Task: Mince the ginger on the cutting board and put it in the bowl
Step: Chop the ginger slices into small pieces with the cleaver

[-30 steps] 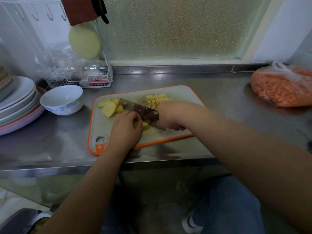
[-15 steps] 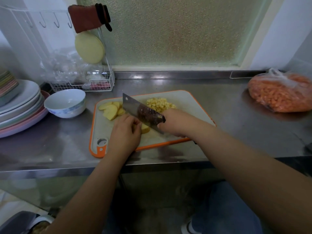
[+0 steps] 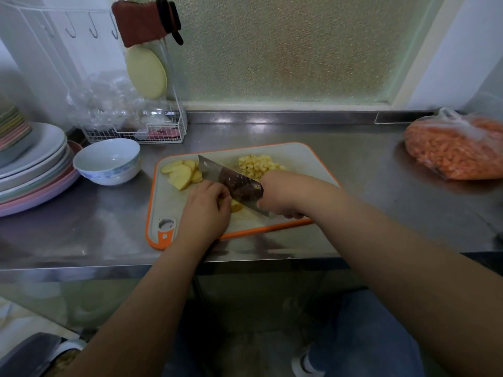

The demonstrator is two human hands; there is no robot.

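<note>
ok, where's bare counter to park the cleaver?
Free: the steel counter between the orange-rimmed cutting board and the bag of orange pieces; also the strip in front of the stacked plates. Crowded: the back left, where the white bowl sits by the wire rack.

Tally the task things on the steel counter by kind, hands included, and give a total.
Orange-rimmed grey plastic cutting board: 1
Steel cleaver with dark blade: 1
White ceramic bowl with blue pattern: 1
Ginger groups: 3 (pale sliced pile, yellow minced pile, piece under the fingers)
Hands: 2 (left hand, right hand)
Total: 8
</note>
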